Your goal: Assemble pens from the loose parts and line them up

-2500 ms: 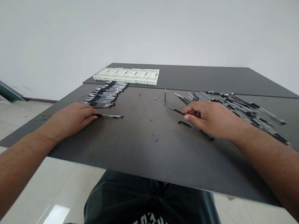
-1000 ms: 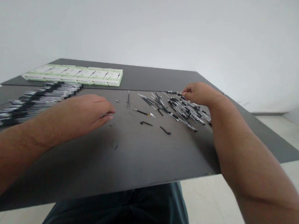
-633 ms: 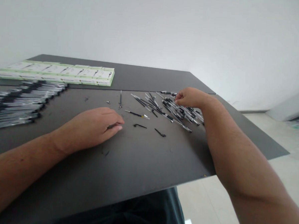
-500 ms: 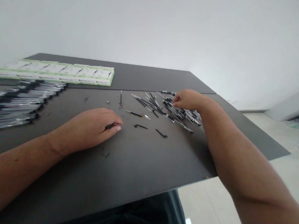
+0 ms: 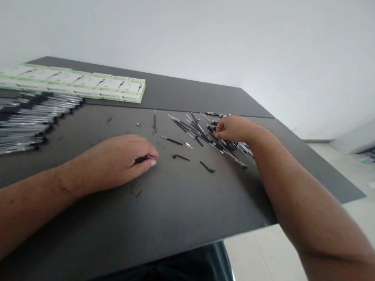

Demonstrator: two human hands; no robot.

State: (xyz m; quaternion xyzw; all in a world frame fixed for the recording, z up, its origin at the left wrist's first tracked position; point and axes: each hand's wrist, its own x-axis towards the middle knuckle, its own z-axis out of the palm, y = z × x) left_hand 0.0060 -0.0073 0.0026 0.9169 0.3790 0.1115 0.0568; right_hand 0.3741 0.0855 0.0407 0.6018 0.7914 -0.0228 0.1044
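Black pens (image 5: 227, 152) right of the boxes (image 5: 80, 83) are seemingly being picked through by the right hand (image 5: 234, 128), grip unclear; the left hand (image 5: 130, 158) is curled in front of the boxes, any hold hidden. Fine pinching seems needed.

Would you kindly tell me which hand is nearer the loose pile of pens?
The right hand, at the pile of pens; the left hand is apart, to the pile's left.
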